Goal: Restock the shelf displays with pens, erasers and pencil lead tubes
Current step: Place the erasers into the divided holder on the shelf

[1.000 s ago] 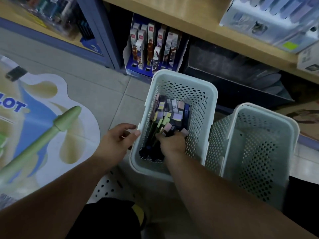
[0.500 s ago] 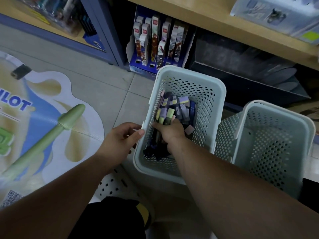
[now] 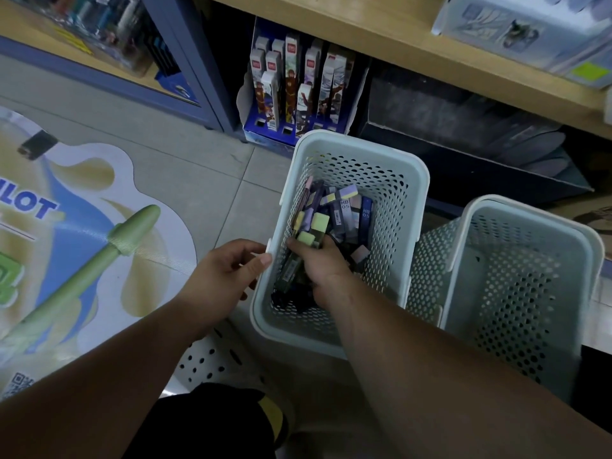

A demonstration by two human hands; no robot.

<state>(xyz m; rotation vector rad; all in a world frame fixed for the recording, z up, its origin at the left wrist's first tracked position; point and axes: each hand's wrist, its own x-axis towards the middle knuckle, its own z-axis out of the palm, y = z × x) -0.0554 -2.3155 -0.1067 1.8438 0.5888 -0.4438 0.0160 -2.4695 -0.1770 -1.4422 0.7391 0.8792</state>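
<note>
A pale perforated basket (image 3: 415, 180) on the floor holds a pile of pencil lead tubes (image 3: 346, 210) marked HB 05, with pastel caps. My right hand (image 3: 323, 265) is down inside the basket, fingers closed around a bunch of the tubes. My left hand (image 3: 223, 279) rests against the basket's left rim, thumb on the edge, holding nothing else. Behind the basket, under the wooden shelf, a blue display box (image 3: 298, 91) carries tall narrow packs standing upright.
A second perforated basket (image 3: 576, 246) stands just right of the first, nothing visible in it. A wooden shelf edge (image 3: 414, 38) runs overhead with boxed goods on top. Dark trays (image 3: 463, 127) lie beneath it. A large floor sticker (image 3: 82, 226) covers the tiles at left.
My right hand has gathered lead tubes in the basket and lifted them slightly. The left hand stays on the rim. The camera has shifted a little.
</note>
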